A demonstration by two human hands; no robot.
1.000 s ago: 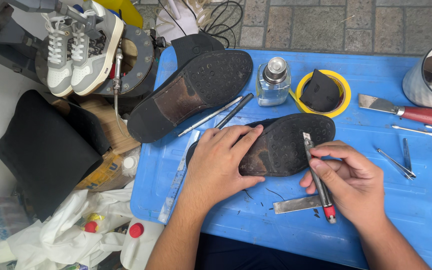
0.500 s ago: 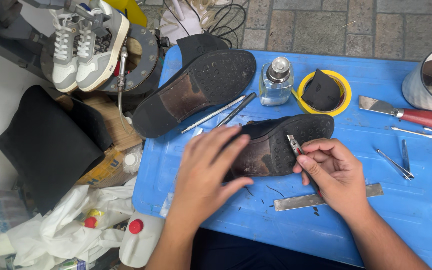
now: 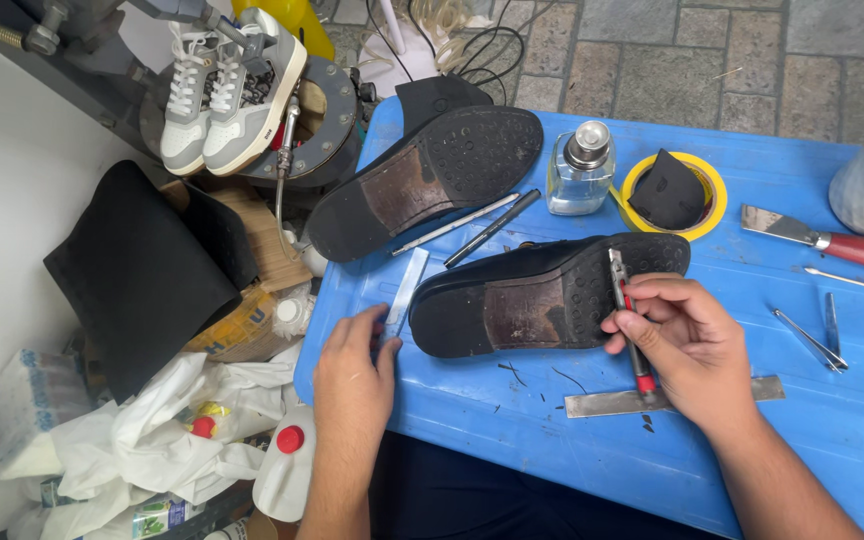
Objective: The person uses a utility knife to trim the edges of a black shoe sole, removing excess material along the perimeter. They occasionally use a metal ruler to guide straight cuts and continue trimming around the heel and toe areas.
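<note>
Right hand (image 3: 687, 345) grips slim tool (image 3: 627, 315) (studded shoe sole (image 3: 552, 295)).

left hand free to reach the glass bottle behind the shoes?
Probably not directly. The left hand rests flat on the blue table by a clear strip. Two upturned shoes lie between it and the glass bottle, so it would have to reach over them.
</note>
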